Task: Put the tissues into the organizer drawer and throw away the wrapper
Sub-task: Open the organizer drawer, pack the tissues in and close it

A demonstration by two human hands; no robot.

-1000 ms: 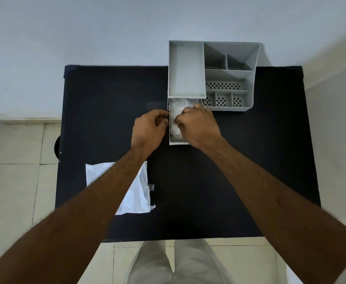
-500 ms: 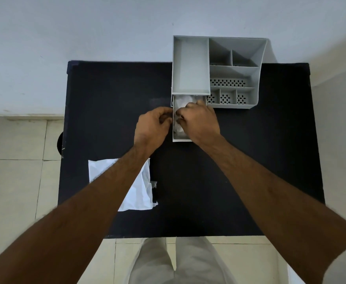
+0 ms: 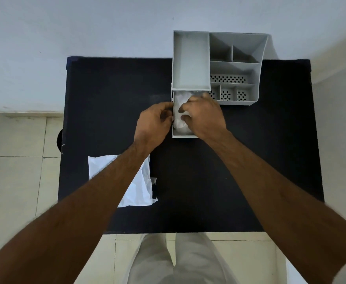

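A grey desk organizer (image 3: 190,64) stands at the far edge of the black table (image 3: 239,171), its drawer (image 3: 183,136) pulled out toward me. White tissues (image 3: 179,99) lie crumpled inside the drawer. My right hand (image 3: 204,116) lies over the drawer, its fingers curled onto the tissues. My left hand (image 3: 152,121) is at the drawer's left wall with fingers curled against it. The white plastic wrapper (image 3: 139,187) lies flat on the table's near left, partly hidden under my left forearm.
The organizer's right side has several open compartments (image 3: 234,66), some with perforated floors. A wall rises right behind the table. Tiled floor shows to the left and at the near edge, where my legs stand.
Both hands stay at the drawer with only slight finger shifts on the tissues. The view has tilted a little. The wrapper has not moved.
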